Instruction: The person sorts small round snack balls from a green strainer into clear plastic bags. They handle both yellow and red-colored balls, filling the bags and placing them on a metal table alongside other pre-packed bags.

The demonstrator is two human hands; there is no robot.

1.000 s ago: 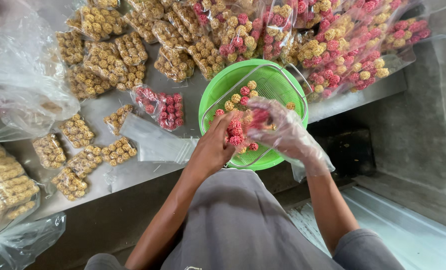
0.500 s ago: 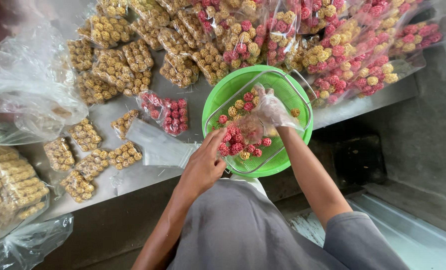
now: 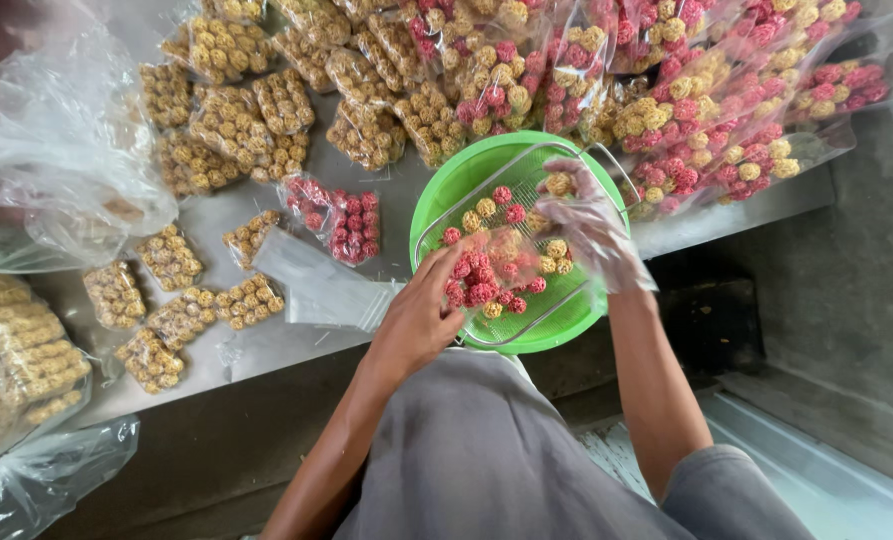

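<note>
A round green basket [image 3: 436, 205] sits at the table's near edge with loose pink and yellow snack balls [image 3: 506, 205] in it. My left hand [image 3: 418, 318], bare, holds a small clear bag of pink balls [image 3: 479, 272] over the basket's near side. My right hand [image 3: 588, 222] wears a clear plastic glove and reaches down among the loose balls in the basket, a yellow ball [image 3: 558, 184] at its fingertips. A clear plastic sheet or bag lies across the basket under both hands.
Filled packets of yellow balls [image 3: 231, 115] and mixed pink-yellow packets [image 3: 706, 110] crowd the far side. A packet of pink balls [image 3: 341, 222], empty clear bags [image 3: 316, 290], small yellow packets [image 3: 166, 310] and a big plastic sack [image 3: 46, 150] lie left. The grey tabletop [image 3: 266, 345] ends near my lap.
My left hand has come up from the basket's rim and taken hold of the small bag of pink balls. My gloved right hand has shifted further into the basket.
</note>
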